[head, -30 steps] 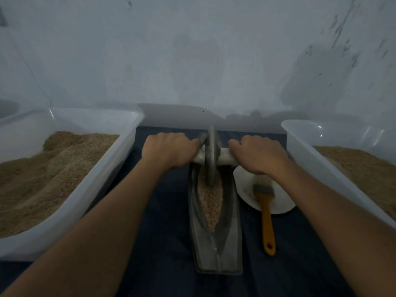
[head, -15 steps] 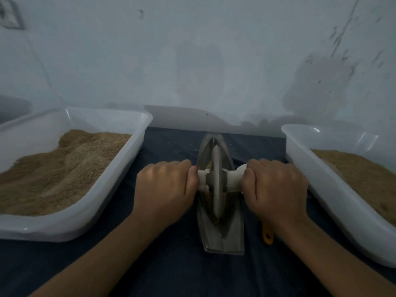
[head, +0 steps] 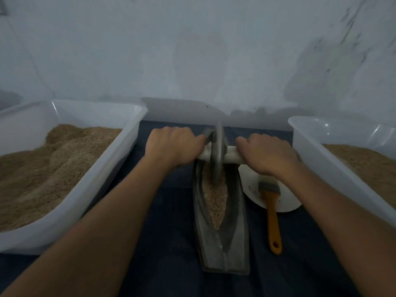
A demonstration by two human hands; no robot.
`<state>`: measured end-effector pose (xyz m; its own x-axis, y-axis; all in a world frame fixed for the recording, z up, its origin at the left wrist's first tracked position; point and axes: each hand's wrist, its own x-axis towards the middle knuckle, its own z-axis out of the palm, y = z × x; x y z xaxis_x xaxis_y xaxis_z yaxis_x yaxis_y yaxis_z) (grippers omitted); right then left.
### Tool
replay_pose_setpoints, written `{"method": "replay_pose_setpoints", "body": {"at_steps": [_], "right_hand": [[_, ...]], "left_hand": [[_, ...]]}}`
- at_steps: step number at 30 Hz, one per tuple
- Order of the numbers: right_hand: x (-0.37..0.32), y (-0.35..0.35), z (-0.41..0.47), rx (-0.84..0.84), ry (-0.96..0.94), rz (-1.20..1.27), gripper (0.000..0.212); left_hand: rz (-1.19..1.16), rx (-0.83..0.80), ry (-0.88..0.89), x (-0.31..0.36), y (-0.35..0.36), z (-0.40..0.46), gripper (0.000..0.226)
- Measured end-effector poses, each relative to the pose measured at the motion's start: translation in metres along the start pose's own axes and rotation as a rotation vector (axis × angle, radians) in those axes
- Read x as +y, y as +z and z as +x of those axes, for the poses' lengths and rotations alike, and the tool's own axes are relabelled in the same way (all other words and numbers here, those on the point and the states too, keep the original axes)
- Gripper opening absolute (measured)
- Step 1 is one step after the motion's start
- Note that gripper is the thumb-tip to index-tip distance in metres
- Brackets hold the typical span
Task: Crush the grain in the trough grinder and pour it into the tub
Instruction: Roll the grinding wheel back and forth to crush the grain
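wheel rolled away; no readable writing.

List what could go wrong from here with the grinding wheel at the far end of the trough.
1. The wheel sits near the far tip of the trough; pushed further, it may ride out over the end.
2. Grain is heaped along the groove, so a hard pass back might spill some onto the dark cloth.
3. The right hand grips the axle just above the brush and white plate; it could knock them.
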<state>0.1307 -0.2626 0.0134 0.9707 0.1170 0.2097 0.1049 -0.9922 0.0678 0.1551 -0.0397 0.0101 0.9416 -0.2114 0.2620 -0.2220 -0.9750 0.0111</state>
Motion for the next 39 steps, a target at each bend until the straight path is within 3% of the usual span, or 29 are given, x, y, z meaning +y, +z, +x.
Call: {"method": "replay_pose_setpoints", "body": {"at_steps": [3, 5, 9, 12, 15, 18, 20, 22, 26, 30, 33, 35, 36, 37, 39], "right_hand": [[0.002, 0.0, -0.002, -0.034, 0.017, 0.026, 0.033], [-0.002, 0.003, -0.015, 0.102, -0.006, -0.025, 0.034], [-0.015, 0.011, -0.053, 0.394, 0.039, 0.048, 0.05], [-0.017, 0.014, -0.081, 0.511, -0.041, 0.141, 0.046], [-0.016, 0.019, -0.096, 0.586, -0.076, 0.258, 0.042], [-0.015, 0.024, -0.099, 0.624, -0.125, 0.353, 0.042], [-0.012, 0.025, -0.095, 0.636, -0.167, 0.355, 0.04], [-0.01, 0.024, -0.088, 0.616, -0.184, 0.331, 0.04], [-0.009, 0.016, -0.071, 0.47, -0.149, 0.202, 0.047], [-0.016, 0.0, -0.054, 0.349, -0.138, -0.109, 0.047], [-0.015, -0.005, -0.04, 0.248, -0.184, -0.253, 0.042], [-0.013, -0.006, -0.03, 0.192, -0.19, -0.324, 0.01], [-0.013, -0.007, -0.028, 0.16, -0.188, -0.332, 0.009], [-0.013, -0.01, -0.028, 0.139, -0.175, -0.325, 0.019], [-0.014, -0.012, -0.031, 0.115, -0.174, -0.307, 0.023]], "left_hand": [[0.015, -0.024, -0.024, 0.005, -0.007, 0.006, 0.053], [0.081, 0.055, 0.034, 0.008, -0.009, -0.008, 0.058], [0.236, 0.281, 0.227, 0.007, -0.004, -0.064, 0.017], [0.201, 0.315, 0.165, 0.01, -0.008, -0.099, 0.038], [0.228, 0.395, 0.163, 0.018, -0.018, -0.117, 0.045], [0.259, 0.362, 0.201, 0.026, -0.027, -0.122, 0.05], [0.253, 0.304, 0.248, 0.026, -0.026, -0.121, 0.073], [0.286, 0.255, 0.258, 0.024, -0.027, -0.119, 0.078], [0.356, 0.237, 0.268, 0.016, -0.02, -0.109, 0.052], [0.348, 0.229, 0.233, 0.006, -0.009, -0.079, 0.009], [0.247, 0.072, 0.202, -0.003, -0.003, -0.047, 0.016], [0.165, -0.079, 0.137, -0.005, -0.006, -0.029, 0.023], [0.123, -0.164, 0.103, -0.004, -0.009, -0.022, 0.038], [0.073, -0.209, 0.075, -0.002, -0.012, -0.017, 0.048], [0.054, -0.21, 0.057, 0.002, -0.015, -0.016, 0.05]]}}
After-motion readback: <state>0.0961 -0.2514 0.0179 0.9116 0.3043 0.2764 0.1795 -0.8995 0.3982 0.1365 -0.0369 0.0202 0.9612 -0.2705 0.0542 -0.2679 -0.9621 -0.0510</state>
